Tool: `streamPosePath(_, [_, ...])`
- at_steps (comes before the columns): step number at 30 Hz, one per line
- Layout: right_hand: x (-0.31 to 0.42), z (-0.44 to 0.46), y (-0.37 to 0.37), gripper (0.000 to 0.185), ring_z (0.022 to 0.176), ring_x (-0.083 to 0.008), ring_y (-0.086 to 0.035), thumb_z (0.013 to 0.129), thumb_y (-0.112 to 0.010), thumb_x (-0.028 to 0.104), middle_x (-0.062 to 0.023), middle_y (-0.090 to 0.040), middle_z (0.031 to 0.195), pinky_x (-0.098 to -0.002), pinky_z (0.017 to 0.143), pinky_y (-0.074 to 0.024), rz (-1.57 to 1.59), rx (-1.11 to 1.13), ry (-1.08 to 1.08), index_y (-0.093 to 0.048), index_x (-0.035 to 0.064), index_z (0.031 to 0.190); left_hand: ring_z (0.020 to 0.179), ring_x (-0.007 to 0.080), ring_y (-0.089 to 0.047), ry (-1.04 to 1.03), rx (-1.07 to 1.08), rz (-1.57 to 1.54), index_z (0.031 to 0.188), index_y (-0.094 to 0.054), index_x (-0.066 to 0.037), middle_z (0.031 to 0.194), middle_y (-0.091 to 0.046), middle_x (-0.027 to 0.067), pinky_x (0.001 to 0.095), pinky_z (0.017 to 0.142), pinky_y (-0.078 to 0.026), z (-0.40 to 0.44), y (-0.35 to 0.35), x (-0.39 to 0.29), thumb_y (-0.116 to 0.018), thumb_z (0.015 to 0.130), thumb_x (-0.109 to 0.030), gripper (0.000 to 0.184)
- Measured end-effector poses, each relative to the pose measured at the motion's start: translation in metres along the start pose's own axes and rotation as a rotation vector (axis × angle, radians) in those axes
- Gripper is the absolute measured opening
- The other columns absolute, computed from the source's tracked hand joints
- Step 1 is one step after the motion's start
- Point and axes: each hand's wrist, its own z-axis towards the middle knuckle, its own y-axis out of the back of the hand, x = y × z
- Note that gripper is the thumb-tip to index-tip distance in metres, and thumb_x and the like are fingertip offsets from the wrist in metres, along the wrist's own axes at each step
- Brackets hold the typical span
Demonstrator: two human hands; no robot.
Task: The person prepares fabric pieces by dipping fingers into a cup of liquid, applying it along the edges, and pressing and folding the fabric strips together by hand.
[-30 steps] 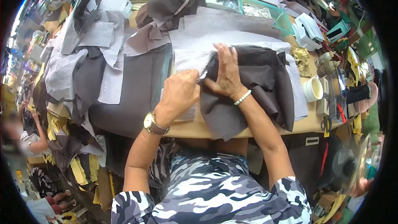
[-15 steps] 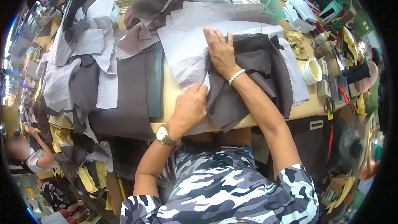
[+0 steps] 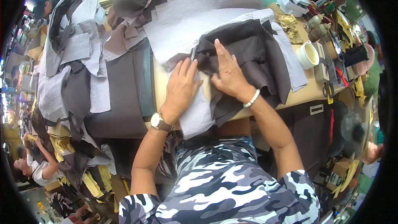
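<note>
Matte dark-brown cloth (image 3: 253, 54) lies rumpled over creased pale-grey cloth (image 3: 178, 29) on the beige table (image 3: 161, 89). The right hand's (image 3: 232, 76) grip is flat over the brown, fingers spread; the left hand's (image 3: 181, 86) fingers lie straight and unclenched at the grey edge. Both palms are hidden. Print on a cardboard carton (image 3: 340, 170) is illegible; the frame crops a teal plastic basket (image 3: 265, 2).

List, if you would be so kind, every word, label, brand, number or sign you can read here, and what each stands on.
No text can be read for certain.
Wristwatch dial: too small to read.
Cardboard box, lower right: dark printed patch, too small and blurred.
Dark cloth under the right hand: no lettering visible.
Pale cloth beside the left hand: none visible.
</note>
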Motion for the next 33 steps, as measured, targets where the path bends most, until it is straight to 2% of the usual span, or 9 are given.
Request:
streamPosePath(2, [-0.030,0.008,0.009,0.077,0.125,-0.0385,-0.041,0.074,-0.049,-0.003,-0.0222,-0.037,0.140,-0.0485,0.102,-0.0367,-0.044,-0.095,0.247,-0.023,0.0100,0.145,0.127,0.0380,-0.038,0.019,0.037,-0.013,0.140,-0.032,-0.001,0.139,-0.039,0.0232,0.0421,0.106,-0.031,-0.011,-0.014,0.012,-0.067,0.082,-0.020,0.070])
streamPosePath(4, [-0.052,0.017,0.025,0.063,0.118,-0.0343,-0.050,0.080,-0.048,-0.005,-0.0188,-0.046,0.134,-0.0369,0.098,-0.0438,-0.154,-0.135,0.393,-0.036,0.0115,0.140,0.128,0.0366,-0.038,0.047,0.005,-0.053,0.139,-0.032,-0.002,0.140,-0.038,0.0218,0.0450,0.106,-0.031,-0.016,-0.018,0.014,-0.067,0.081,-0.020,0.070])
streamPosePath(9, [-0.101,0.060,0.052,0.059,0.107,-0.0247,-0.054,0.080,-0.053,0.005,-0.0109,-0.045,0.134,-0.0347,0.092,-0.0453,-0.601,-0.370,0.701,-0.041,0.0163,0.138,0.130,0.0321,-0.038,-0.220,-0.043,0.268,0.132,-0.042,-0.006,0.138,-0.042,0.0169,0.0518,0.106,-0.029,-0.013,-0.009,0.006,-0.067,0.081,-0.021,0.059])
streamPosePath(12, [-0.102,0.075,0.045,0.072,0.105,-0.0238,-0.053,0.075,-0.058,0.003,-0.0085,-0.047,0.131,-0.0354,0.089,-0.0453,-0.621,-0.457,0.588,-0.034,0.0178,0.142,0.128,0.0289,-0.040,-0.320,0.052,0.357,0.120,-0.053,-0.008,0.131,-0.048,0.0119,0.0514,0.106,-0.029,-0.010,-0.008,0.013,-0.068,0.080,-0.025,0.046])
streamPosePath(17, [-0.098,0.078,0.028,0.083,0.106,-0.0258,-0.054,0.071,-0.061,0.000,-0.0106,-0.046,0.130,-0.0351,0.090,-0.0441,-0.552,-0.419,0.379,-0.027,0.0172,0.145,0.125,0.0276,-0.045,-0.276,0.281,0.054,0.126,-0.050,-0.008,0.134,-0.049,0.0096,0.0512,0.106,-0.031,0.011,0.019,0.025,-0.073,0.074,-0.033,0.062])
streamPosePath(23, [-0.038,0.017,0.101,0.079,0.111,-0.0346,-0.050,0.071,-0.074,0.029,-0.0174,-0.045,0.131,-0.0416,0.099,-0.0377,-0.355,-0.356,0.318,-0.038,0.0087,0.139,0.123,0.0309,-0.046,-0.281,0.314,-0.150,0.129,-0.047,-0.008,0.134,-0.049,0.0100,0.0495,0.104,-0.035,0.023,0.024,0.030,-0.078,0.067,-0.029,0.073])
streamPosePath(27, [-0.075,-0.038,0.181,0.045,0.115,-0.0334,-0.048,0.079,-0.058,0.013,-0.0176,-0.052,0.121,-0.0441,0.098,-0.0365,-0.665,-0.558,0.035,-0.057,0.0081,0.124,0.120,0.0311,-0.048,-0.417,0.250,0.017,0.122,-0.054,-0.006,0.131,-0.051,0.0090,0.0475,0.104,-0.034,0.022,0.028,0.039,-0.079,0.065,-0.028,0.066])
streamPosePath(29, [-0.122,-0.068,0.217,0.043,0.118,-0.0323,-0.046,0.077,-0.052,0.005,-0.0168,-0.051,0.123,-0.0453,0.098,-0.0359,-0.990,-0.480,-0.195,-0.063,0.0136,0.118,0.120,0.0307,-0.048,-0.473,0.263,0.111,0.118,-0.057,-0.005,0.130,-0.052,0.0082,0.0473,0.105,-0.033,0.022,0.029,0.039,-0.079,0.064,-0.028,0.063])
streamPosePath(33, [-0.180,-0.101,0.236,0.051,0.122,-0.0379,-0.042,0.071,-0.047,-0.003,-0.0197,-0.047,0.131,-0.0469,0.102,-0.0336,-0.952,-0.227,-0.469,-0.065,0.0154,0.115,0.130,0.0297,-0.039,-0.432,0.382,0.218,0.124,-0.055,-0.004,0.138,-0.046,0.0080,0.0516,0.109,-0.025,0.022,0.028,0.038,-0.072,0.071,-0.038,0.065])
